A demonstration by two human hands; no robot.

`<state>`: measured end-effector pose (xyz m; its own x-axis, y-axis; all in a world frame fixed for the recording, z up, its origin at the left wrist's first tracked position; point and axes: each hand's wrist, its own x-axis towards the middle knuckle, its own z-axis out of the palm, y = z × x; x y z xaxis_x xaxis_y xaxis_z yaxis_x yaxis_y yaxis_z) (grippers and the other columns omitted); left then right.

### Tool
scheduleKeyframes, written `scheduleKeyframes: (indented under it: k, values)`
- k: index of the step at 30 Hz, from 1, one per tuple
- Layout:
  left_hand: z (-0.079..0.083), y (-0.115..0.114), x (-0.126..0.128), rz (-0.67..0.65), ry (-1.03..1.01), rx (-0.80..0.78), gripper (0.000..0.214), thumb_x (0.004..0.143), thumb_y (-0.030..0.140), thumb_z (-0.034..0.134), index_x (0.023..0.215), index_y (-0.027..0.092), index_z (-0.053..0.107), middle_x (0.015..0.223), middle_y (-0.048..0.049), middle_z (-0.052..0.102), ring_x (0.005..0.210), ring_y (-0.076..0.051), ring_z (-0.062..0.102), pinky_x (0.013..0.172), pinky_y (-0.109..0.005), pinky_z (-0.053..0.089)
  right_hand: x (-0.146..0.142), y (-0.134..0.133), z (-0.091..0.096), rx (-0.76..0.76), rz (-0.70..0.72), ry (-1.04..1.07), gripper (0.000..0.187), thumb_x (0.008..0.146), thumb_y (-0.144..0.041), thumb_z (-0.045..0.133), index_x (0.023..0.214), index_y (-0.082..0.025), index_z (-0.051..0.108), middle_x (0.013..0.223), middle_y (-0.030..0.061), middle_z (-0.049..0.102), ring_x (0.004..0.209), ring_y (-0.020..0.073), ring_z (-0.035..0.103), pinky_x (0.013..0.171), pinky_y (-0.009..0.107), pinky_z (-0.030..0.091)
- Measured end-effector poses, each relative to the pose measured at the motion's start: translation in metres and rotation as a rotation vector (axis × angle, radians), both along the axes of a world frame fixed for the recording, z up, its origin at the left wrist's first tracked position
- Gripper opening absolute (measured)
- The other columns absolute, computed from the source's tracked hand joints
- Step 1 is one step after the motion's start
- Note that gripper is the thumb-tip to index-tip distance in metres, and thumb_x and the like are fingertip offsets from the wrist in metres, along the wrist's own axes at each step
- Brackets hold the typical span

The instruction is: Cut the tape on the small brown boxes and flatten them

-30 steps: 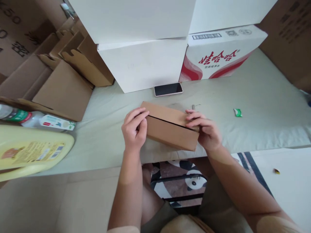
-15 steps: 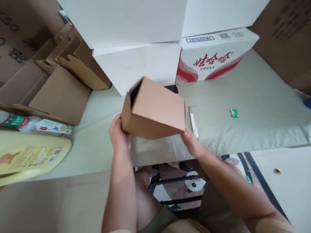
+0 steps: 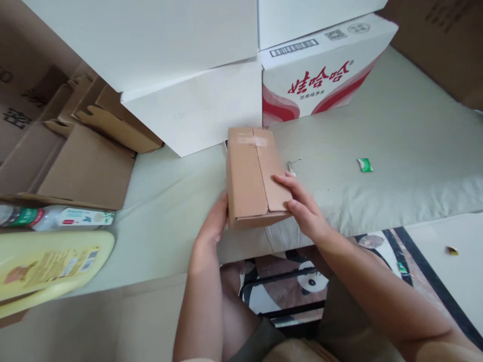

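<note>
Between both hands is a small brown cardboard box (image 3: pixel 247 181), its seamed face turned up with a strip of clear tape across the far end. My left hand (image 3: pixel 216 218) grips the box's left side, the fingers partly hidden beneath it. My right hand (image 3: pixel 304 206) holds the near right corner, its fingers lying over the top face and edge. Just beyond the right fingers, the tip of a white utility knife (image 3: pixel 290 168) shows on the cloth; the rest is hidden by the hand. A dark edge peeks out at the box's far left side.
White cartons (image 3: pixel 196 105) stand stacked behind the box, beside a red-and-white water carton (image 3: pixel 320 85). Brown cardboard boxes (image 3: pixel 86 166), a bottle (image 3: pixel 45 217) and a yellow jug (image 3: pixel 56 261) are at left. A green wrapper (image 3: pixel 365 165) lies on the pale cloth (image 3: pixel 415 151).
The cardboard box has been turned, so its taped seam now faces up. Both hands shifted with it, and the right hand now reaches over its top. The view has moved slightly.
</note>
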<state>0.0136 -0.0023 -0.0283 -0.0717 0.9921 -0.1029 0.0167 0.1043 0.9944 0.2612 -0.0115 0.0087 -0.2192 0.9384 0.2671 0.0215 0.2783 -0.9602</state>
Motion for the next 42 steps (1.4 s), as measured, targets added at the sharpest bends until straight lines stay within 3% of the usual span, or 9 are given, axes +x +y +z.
scheduleKeyframes:
  k: [5, 9, 14, 17, 21, 25, 28, 34, 42]
  values:
    - [0.001, 0.0, 0.002, -0.121, 0.147, -0.105, 0.03, 0.08, 0.052, 0.077, 0.085, 0.023, 0.076, 0.065, -0.0058, 0.073, 0.06, -0.024, 0.07, 0.053, -0.034, 0.056, 0.007, 0.006, 0.001, -0.023, -0.006, 0.016, 0.044, 0.095, -0.062, 0.055, 0.126, -0.035, 0.071, 0.164, 0.0031, 0.046, 0.156, 0.0351, 0.034, 0.127, 0.06, 0.027]
    - [0.013, 0.006, -0.003, 0.295, 0.226, 0.217, 0.051, 0.082, 0.058, 0.073, 0.123, 0.027, 0.068, 0.127, -0.0126, 0.072, 0.119, -0.029, 0.068, 0.098, -0.044, 0.057, 0.007, 0.005, 0.006, -0.028, 0.137, -0.021, 0.039, 0.097, -0.055, 0.057, 0.129, -0.035, 0.069, 0.166, 0.0048, 0.043, 0.157, 0.0332, 0.033, 0.125, 0.058, 0.03]
    - [0.028, 0.002, -0.011, 0.302, 0.261, 0.511, 0.056, 0.091, 0.065, 0.056, 0.135, 0.03, 0.06, 0.158, -0.009, 0.048, 0.15, -0.031, 0.041, 0.124, -0.047, 0.033, 0.003, 0.0, 0.01, 0.035, 0.41, -0.069, 0.04, 0.1, -0.054, 0.054, 0.131, -0.034, 0.068, 0.163, 0.0063, 0.047, 0.153, 0.0293, 0.042, 0.117, 0.049, 0.043]
    - [0.026, 0.0, -0.013, 0.291, 0.2, 0.478, 0.049, 0.091, 0.061, 0.057, 0.127, 0.028, 0.062, 0.145, -0.0097, 0.057, 0.141, -0.032, 0.05, 0.12, -0.047, 0.037, 0.005, 0.006, 0.005, -0.004, 0.179, -0.216, 0.042, 0.103, -0.051, 0.046, 0.131, -0.028, 0.067, 0.13, 0.011, 0.071, 0.118, 0.0266, 0.068, 0.097, 0.043, 0.056]
    - [0.022, 0.001, -0.013, 0.285, 0.118, 0.472, 0.05, 0.087, 0.06, 0.061, 0.125, 0.028, 0.061, 0.138, -0.0093, 0.059, 0.13, -0.031, 0.055, 0.113, -0.044, 0.042, 0.019, 0.022, -0.007, -0.142, -0.314, -0.802, 0.042, 0.093, -0.04, 0.056, 0.128, -0.019, 0.066, 0.096, 0.0112, 0.074, 0.079, 0.0269, 0.068, 0.074, 0.041, 0.054]
    - [0.024, 0.002, -0.012, 0.292, 0.123, 0.471, 0.05, 0.087, 0.062, 0.061, 0.124, 0.028, 0.062, 0.135, -0.0084, 0.059, 0.127, -0.03, 0.056, 0.109, -0.043, 0.045, 0.027, 0.032, -0.011, -0.307, -0.256, -1.174, 0.064, 0.09, -0.032, 0.055, 0.152, -0.02, 0.049, 0.109, 0.0163, 0.075, 0.089, 0.0332, 0.071, 0.076, 0.042, 0.052]
    - [0.024, 0.002, -0.009, 0.282, 0.135, 0.505, 0.047, 0.09, 0.06, 0.059, 0.125, 0.029, 0.062, 0.136, -0.0086, 0.059, 0.13, -0.031, 0.054, 0.112, -0.045, 0.042, 0.024, 0.034, -0.007, -0.36, -0.221, -0.95, 0.063, 0.085, -0.027, 0.053, 0.148, -0.024, 0.054, 0.084, 0.0067, 0.074, 0.078, 0.0288, 0.07, 0.076, 0.041, 0.053]
    - [0.021, -0.002, 0.01, 0.181, 0.217, 0.583, 0.043, 0.098, 0.055, 0.051, 0.131, 0.03, 0.06, 0.138, -0.009, 0.057, 0.132, -0.031, 0.052, 0.115, -0.048, 0.039, 0.012, 0.033, 0.034, -0.374, -0.074, 0.258, 0.044, 0.072, -0.034, 0.05, 0.114, -0.028, 0.061, 0.08, 0.0011, 0.071, 0.071, 0.0218, 0.07, 0.07, 0.039, 0.058]
    - [0.023, -0.001, 0.037, 0.048, 0.21, 0.691, 0.038, 0.101, 0.053, 0.047, 0.13, 0.031, 0.059, 0.131, -0.0087, 0.057, 0.129, -0.028, 0.053, 0.112, -0.048, 0.041, 0.0, 0.012, 0.069, -0.256, -0.009, 0.333, 0.036, 0.079, -0.047, 0.065, 0.109, -0.031, 0.059, 0.083, 0.0019, 0.071, 0.073, 0.0227, 0.07, 0.069, 0.041, 0.059]
